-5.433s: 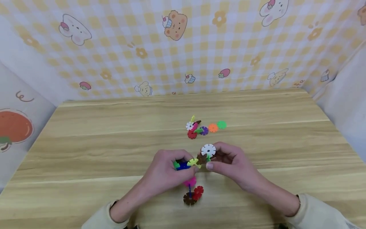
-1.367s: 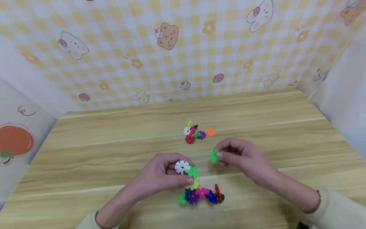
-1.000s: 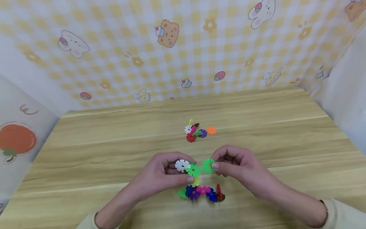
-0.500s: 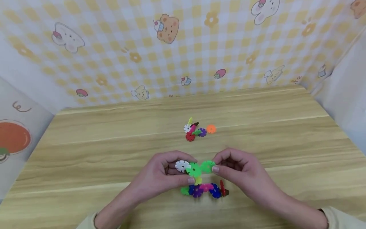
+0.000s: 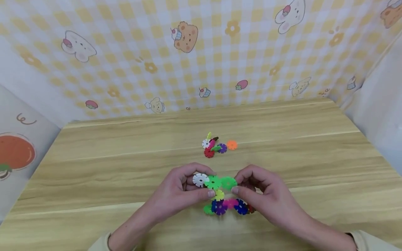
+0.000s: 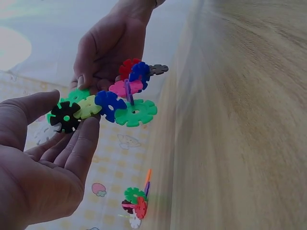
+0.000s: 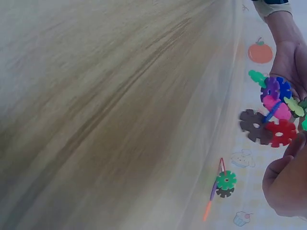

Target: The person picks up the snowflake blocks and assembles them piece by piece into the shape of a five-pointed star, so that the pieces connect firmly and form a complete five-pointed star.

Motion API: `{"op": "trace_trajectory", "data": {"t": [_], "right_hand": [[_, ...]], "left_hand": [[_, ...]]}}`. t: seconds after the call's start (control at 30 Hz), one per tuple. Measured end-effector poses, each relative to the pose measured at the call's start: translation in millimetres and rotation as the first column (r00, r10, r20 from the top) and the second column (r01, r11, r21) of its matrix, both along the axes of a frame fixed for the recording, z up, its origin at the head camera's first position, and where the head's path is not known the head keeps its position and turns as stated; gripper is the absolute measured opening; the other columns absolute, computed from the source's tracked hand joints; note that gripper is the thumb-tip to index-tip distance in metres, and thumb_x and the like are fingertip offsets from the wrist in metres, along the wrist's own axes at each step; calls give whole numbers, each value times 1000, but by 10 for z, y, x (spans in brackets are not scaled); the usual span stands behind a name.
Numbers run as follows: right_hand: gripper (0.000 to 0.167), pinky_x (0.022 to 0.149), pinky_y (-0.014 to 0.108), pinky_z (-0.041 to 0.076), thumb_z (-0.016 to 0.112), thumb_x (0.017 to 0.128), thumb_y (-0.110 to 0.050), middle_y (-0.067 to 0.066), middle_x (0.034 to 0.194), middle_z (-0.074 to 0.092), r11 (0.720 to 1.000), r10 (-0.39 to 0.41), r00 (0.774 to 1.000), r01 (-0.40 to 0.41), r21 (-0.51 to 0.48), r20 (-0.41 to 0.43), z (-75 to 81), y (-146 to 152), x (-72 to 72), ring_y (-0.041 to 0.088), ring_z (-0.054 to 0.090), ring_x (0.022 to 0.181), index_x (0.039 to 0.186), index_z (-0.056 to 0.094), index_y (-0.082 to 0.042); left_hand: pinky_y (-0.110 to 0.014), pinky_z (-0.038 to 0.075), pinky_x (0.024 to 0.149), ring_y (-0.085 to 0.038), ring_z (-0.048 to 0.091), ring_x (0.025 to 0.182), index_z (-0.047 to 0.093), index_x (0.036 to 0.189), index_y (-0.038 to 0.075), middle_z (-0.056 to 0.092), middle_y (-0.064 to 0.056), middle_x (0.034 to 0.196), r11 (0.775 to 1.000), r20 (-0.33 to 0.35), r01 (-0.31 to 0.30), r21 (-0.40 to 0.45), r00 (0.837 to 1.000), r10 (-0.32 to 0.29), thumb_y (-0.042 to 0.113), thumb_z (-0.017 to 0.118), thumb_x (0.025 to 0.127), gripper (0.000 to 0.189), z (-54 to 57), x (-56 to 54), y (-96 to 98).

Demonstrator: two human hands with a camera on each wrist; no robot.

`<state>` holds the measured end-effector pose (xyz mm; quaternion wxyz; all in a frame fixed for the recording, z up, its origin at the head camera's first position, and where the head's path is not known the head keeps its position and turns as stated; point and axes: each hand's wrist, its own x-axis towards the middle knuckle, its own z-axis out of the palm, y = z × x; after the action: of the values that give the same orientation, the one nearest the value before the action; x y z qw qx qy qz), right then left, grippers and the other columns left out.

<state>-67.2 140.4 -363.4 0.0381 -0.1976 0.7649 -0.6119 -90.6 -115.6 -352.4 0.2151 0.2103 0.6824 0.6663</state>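
Observation:
My left hand [image 5: 174, 195] grips a chain of notched plastic snowflake discs near its white disc [image 5: 199, 180] and green disc [image 5: 213, 182]. Between thumb and fingers of my right hand [image 5: 267, 195] is a lighter green disc [image 5: 229, 183], its edge meeting the chain's green one. Below hang a yellow disc [image 5: 219, 195], a purple disc [image 5: 220, 208], a pink disc [image 5: 230, 203] and a blue disc [image 5: 241, 207]. A dark disc [image 6: 65, 117] faces the left wrist view. The right wrist view shows a red disc [image 7: 281, 133] and brown disc [image 7: 255, 127] at the chain's end.
Farther back on the wooden table [image 5: 125, 160] lies a small cluster of discs, among them a white one [image 5: 206, 143], a red one [image 5: 209, 153], a purple one [image 5: 222, 148] and an orange one [image 5: 232, 145]. A checked cloth [image 5: 132, 52] rises behind the table's back edge.
The lighter green disc, first on the table beside the orange one, has come in my right hand leftward to the chain's green disc. My left hand has kept its grip lately.

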Motion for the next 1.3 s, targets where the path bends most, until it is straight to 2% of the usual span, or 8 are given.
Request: {"op": "trace_trajectory", "data": {"t": [0.33, 0.5, 0.63, 0.73, 0.87, 0.93, 1.13, 1.3], "right_hand": [[21, 51, 28, 47, 70, 94, 0, -2, 82, 63, 1000, 0, 993, 2, 21, -117, -41, 21, -12, 13, 55, 65, 102, 70, -19], [20, 50, 28, 48, 70, 94, 1, -3, 82, 65, 999, -37, 991, 40, 20, -127, -68, 13, 7, 12, 56, 63, 102, 70, -18], [21, 45, 25, 46, 71, 94, 0, -5, 77, 64, 996, -72, 984, 78, 33, -164, -89, -17, 18, 9, 54, 57, 101, 71, -19], [23, 46, 24, 45, 73, 92, 1, -6, 76, 63, 993, -94, 972, 106, 42, -216, -97, -43, 17, 8, 53, 58, 100, 71, -20], [30, 59, 23, 47, 75, 86, 7, -9, 77, 64, 988, -122, 941, 145, 51, -317, -100, -69, 3, 8, 55, 69, 97, 72, -21], [33, 61, 22, 47, 75, 84, 9, -11, 77, 63, 987, -126, 928, 153, 51, -351, -97, -80, -7, 7, 55, 70, 95, 71, -21], [35, 65, 21, 48, 74, 81, 14, -10, 78, 64, 990, -108, 906, 134, 36, -409, -100, -123, -24, 5, 55, 72, 92, 70, -19], [35, 68, 20, 49, 75, 81, 13, -9, 81, 65, 996, -56, 895, 84, 43, -443, -102, -123, -47, 4, 57, 76, 95, 72, -19]], "left_hand": [[-30, 60, 72, -21, 74, 83, 68, 122, 9, 73, -12, 101, 999, 11, -8, -51, 1000, 9, 9, 74, 91, 31, -28, 1, 14], [-30, 60, 74, -25, 74, 85, 66, 124, 7, 74, -13, 100, 999, 31, -19, -27, 999, 20, 8, 71, 93, 31, -52, 1, 41], [-26, 57, 70, -17, 70, 80, 66, 123, 6, 73, -11, 98, 1000, 32, -24, -10, 999, 24, 5, 71, 92, 32, -69, 5, 61], [-25, 55, 69, -14, 69, 79, 67, 121, 8, 73, -10, 98, 1000, 30, -23, -6, 999, 23, 4, 72, 90, 32, -73, 8, 72], [-24, 55, 68, -16, 70, 79, 67, 120, 9, 73, -11, 100, 1000, 28, -24, -19, 999, 25, 5, 73, 90, 31, -66, 12, 70], [-24, 56, 67, -17, 70, 79, 68, 120, 9, 73, -12, 101, 999, 25, -29, -25, 999, 30, 5, 73, 90, 31, -59, 15, 63], [-26, 58, 72, -20, 74, 86, 70, 119, 10, 75, -11, 106, 997, 36, -66, -31, 997, 67, 6, 78, 88, 33, -30, 33, 46], [-32, 61, 81, -24, 76, 93, 72, 120, 10, 75, -11, 114, 998, 113, -56, -25, 992, 59, 6, 81, 86, 36, 5, 13, -1]]}}
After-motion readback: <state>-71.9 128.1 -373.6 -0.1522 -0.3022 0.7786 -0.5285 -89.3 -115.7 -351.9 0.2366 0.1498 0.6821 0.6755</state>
